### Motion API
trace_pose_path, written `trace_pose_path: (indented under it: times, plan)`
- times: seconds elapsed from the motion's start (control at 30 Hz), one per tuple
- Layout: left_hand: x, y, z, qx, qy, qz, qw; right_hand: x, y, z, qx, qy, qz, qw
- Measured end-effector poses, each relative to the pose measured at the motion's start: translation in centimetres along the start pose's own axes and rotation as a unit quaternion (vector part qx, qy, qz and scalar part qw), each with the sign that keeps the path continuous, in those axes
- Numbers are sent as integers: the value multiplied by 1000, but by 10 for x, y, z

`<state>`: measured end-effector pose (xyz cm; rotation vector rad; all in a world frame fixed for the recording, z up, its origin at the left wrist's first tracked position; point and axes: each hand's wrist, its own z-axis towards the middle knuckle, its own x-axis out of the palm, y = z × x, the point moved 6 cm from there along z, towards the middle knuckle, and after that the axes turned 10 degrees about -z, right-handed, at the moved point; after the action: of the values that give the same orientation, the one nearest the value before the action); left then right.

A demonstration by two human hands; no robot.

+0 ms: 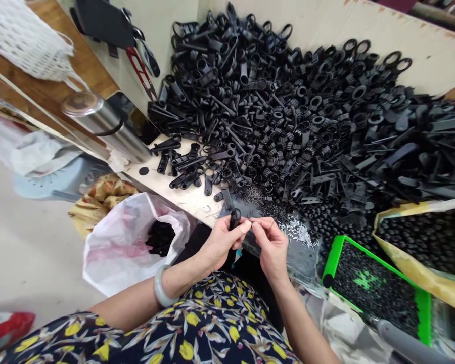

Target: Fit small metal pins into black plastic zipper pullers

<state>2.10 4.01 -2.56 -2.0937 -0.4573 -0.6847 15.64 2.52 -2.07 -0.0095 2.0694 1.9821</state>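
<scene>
My left hand (227, 233) is closed around a black plastic part (234, 217) that stands up between thumb and fingers. My right hand (270, 241) is pinched, its thumb and fingertips meeting the left fingertips; whatever it holds is too small to make out. Just beyond them lies a heap of small silver pins (299, 230) on a grey board (301, 259). Small black beads or balls (326, 218) are scattered right of the pins. A large pile of black plastic rings and levers (258, 101) rises behind both hands.
A white sack (116, 242) holding black parts stands at the left. On the right are a green-rimmed tray (424, 313) of tiny black pieces and a yellow bag (436, 280) of black balls. A steel flask (106, 126) and red-handled snips (139, 68) are at back left.
</scene>
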Motion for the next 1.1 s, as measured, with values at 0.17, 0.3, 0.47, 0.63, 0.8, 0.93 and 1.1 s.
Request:
trace_pose_path:
  times: [0.17, 0.3, 0.47, 0.63, 0.8, 0.93, 1.1]
  plan:
    - [-3, -1, 2, 4, -12, 5, 1000, -10, 19, -3, -110, -13, -136, 985]
    - [-2, 2, 4, -24, -24, 11, 999, -14, 23, -3, -123, -3, -169, 978]
    - [0, 4, 6, -52, -26, 7, 998, -16, 23, -3, -106, 19, -180, 978]
    - [-3, 4, 5, -51, -18, 30, 998, -20, 25, -3, -115, 39, -213, 970]
    - [-4, 7, 0, -37, -3, 42, 998, -23, 26, -3, -185, 86, -263, 943]
    - [-1, 7, -4, -10, 2, 76, 997, -24, 28, -2, -228, 110, -290, 923]
    - [-4, 3, -5, 41, -20, 188, 981, -21, 37, 0, -290, 135, -334, 887]
